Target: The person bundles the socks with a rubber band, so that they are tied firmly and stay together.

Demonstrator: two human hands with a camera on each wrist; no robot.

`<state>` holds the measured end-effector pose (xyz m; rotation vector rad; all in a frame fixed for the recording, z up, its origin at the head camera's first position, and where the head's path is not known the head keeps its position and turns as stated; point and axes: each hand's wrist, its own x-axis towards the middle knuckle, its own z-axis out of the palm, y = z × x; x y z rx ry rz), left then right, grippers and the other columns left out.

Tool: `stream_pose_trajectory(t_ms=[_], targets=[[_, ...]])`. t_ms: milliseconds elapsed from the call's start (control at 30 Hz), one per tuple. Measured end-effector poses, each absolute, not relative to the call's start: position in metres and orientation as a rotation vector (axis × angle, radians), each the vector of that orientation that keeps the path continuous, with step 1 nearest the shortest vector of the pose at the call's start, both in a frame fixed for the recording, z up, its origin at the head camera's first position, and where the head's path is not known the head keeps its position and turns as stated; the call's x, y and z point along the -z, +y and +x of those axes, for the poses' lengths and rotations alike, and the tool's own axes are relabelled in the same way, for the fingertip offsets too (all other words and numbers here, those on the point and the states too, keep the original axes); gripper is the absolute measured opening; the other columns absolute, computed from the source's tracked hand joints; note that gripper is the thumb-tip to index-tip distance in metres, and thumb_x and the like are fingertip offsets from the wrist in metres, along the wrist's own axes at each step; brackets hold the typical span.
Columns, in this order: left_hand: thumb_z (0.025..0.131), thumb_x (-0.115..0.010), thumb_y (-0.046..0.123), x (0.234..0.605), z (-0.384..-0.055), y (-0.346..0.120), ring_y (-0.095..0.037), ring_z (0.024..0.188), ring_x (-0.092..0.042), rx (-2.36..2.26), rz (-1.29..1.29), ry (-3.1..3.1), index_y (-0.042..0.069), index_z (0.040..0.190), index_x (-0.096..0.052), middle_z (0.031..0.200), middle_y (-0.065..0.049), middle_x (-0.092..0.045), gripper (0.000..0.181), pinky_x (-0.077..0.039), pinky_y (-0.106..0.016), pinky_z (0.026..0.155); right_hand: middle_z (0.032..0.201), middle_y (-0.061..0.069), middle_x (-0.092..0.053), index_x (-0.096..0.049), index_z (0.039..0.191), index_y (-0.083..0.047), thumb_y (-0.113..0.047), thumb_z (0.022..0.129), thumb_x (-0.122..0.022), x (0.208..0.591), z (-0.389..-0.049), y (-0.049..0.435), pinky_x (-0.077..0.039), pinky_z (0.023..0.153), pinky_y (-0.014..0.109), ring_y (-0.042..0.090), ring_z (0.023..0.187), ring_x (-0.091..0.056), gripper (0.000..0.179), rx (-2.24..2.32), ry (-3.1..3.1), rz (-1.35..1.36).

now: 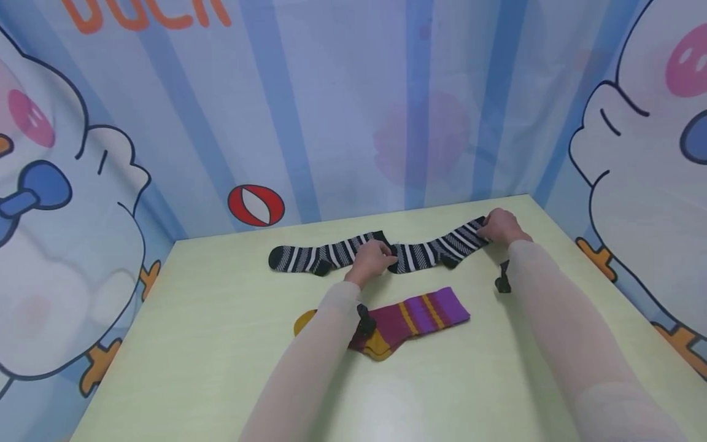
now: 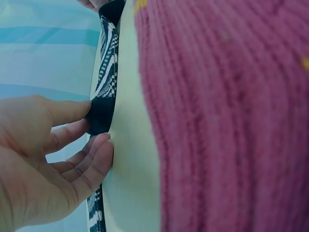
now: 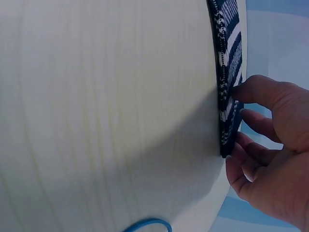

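Two black-and-white striped socks lie end to end along the back of the table. In the head view my left hand (image 1: 371,263) is where they meet, its fingertips pinching the black toe of the right striped sock (image 1: 417,256). The left wrist view shows that black toe at the fingertips (image 2: 99,140). The left striped sock (image 1: 301,259) extends leftward beyond this hand. My right hand (image 1: 501,227) holds the cuff end of the right striped sock between curled fingers, also seen in the right wrist view. My left forearm partly hides a purple, maroon and mustard sock (image 1: 411,316) nearer to me.
The pale table (image 1: 182,344) meets a blue-striped cloth backdrop (image 1: 342,110) behind the socks. Printed white ducks cover the side walls. Dark wrist cameras hang below both wrists. A blue loop (image 3: 149,223) shows at the bottom of the right wrist view.
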<state>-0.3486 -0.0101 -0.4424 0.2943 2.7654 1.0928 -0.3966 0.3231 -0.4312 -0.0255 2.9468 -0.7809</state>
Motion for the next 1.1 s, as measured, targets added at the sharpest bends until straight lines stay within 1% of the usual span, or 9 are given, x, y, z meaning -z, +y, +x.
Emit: stream_pose_trajectory(t_ms=[100,200,333,467,533,700,833,933,1100], targets=[[0.096,-0.069,0.021,0.442,-0.349,-0.01,-0.016,0.072,-0.061,-1.104,0.297,2.762,0.003,0.105,-0.07,0.101,-0.009,-0.068,0.02,-0.049,-0.031,0.067,0.059,-0.002,-0.044,-0.058,0.066,-0.006,-0.018,0.092,-0.062,0.43,-0.397,0.324,-0.038,0.06,0.036,0.017,0.057,-0.038,0.029,0.767,2.937,0.006],[0.096,-0.069,0.021,0.442,-0.349,-0.01,-0.016,0.074,-0.06,-1.103,0.312,2.772,0.004,0.103,-0.069,0.098,-0.008,-0.067,0.019,-0.05,-0.032,0.069,0.06,0.0,-0.046,-0.056,0.064,-0.009,-0.021,0.092,-0.062,0.426,-0.395,0.326,-0.038,0.068,0.043,0.025,0.068,-0.041,0.031,0.759,2.921,0.043],[0.096,-0.068,0.021,0.441,-0.349,-0.01,-0.014,0.068,-0.055,-1.096,0.348,2.774,0.006,0.091,-0.067,0.084,-0.002,-0.063,0.016,-0.047,-0.031,0.066,0.077,0.011,-0.058,-0.061,0.074,-0.004,-0.022,0.092,-0.062,0.423,-0.393,0.326,-0.04,0.082,0.057,0.033,0.08,-0.046,0.026,0.771,2.902,0.072],[0.096,-0.067,0.019,0.442,-0.348,-0.013,-0.013,0.057,-0.045,-1.099,0.354,2.755,0.011,0.071,-0.054,0.064,0.002,-0.047,0.03,-0.04,-0.031,0.061,0.101,0.026,-0.055,-0.055,0.078,-0.001,-0.025,0.093,-0.062,0.426,-0.395,0.323,-0.033,0.095,0.071,0.037,0.087,-0.047,0.029,0.762,2.894,0.063],[0.097,-0.067,0.019,0.444,-0.348,-0.014,-0.014,0.055,-0.041,-1.094,0.36,2.753,0.012,0.068,-0.049,0.059,0.002,-0.042,0.035,-0.038,-0.031,0.06,0.104,0.028,-0.05,-0.05,0.075,-0.002,-0.025,0.093,-0.061,0.429,-0.397,0.322,-0.027,0.098,0.075,0.037,0.09,-0.044,0.032,0.762,2.892,0.058],[0.096,-0.067,0.019,0.446,-0.346,-0.015,-0.013,0.059,-0.045,-1.091,0.377,2.757,0.012,0.074,-0.054,0.068,0.002,-0.049,0.027,-0.039,-0.031,0.062,0.073,0.01,-0.044,-0.043,0.07,-0.006,-0.022,0.091,-0.061,0.437,-0.402,0.322,-0.031,0.095,0.073,0.028,0.07,-0.043,0.032,0.77,2.896,0.033],[0.097,-0.066,0.018,0.445,-0.346,-0.015,-0.013,0.056,-0.042,-1.104,0.383,2.751,0.012,0.072,-0.052,0.064,0.002,-0.045,0.029,-0.038,-0.03,0.06,0.063,0.002,-0.038,-0.042,0.068,-0.008,-0.017,0.089,-0.062,0.436,-0.402,0.32,-0.044,0.08,0.058,0.021,0.061,-0.04,0.03,0.763,2.909,0.003],[0.097,-0.065,0.015,0.445,-0.346,-0.014,-0.013,0.052,-0.037,-1.131,0.387,2.732,0.013,0.066,-0.045,0.057,0.003,-0.036,0.036,-0.036,-0.029,0.056,0.057,-0.003,-0.034,-0.041,0.061,-0.011,-0.013,0.087,-0.062,0.435,-0.403,0.319,-0.037,0.068,0.044,0.017,0.055,-0.036,0.032,0.761,2.916,-0.023],[0.097,-0.064,0.015,0.444,-0.345,-0.013,-0.013,0.054,-0.043,-1.16,0.38,2.722,0.012,0.07,-0.05,0.064,0.002,-0.043,0.03,-0.039,-0.028,0.055,0.052,-0.006,-0.031,-0.041,0.055,-0.015,-0.011,0.085,-0.061,0.434,-0.405,0.319,-0.036,0.074,0.05,0.016,0.052,-0.033,0.036,0.756,2.922,-0.058]])
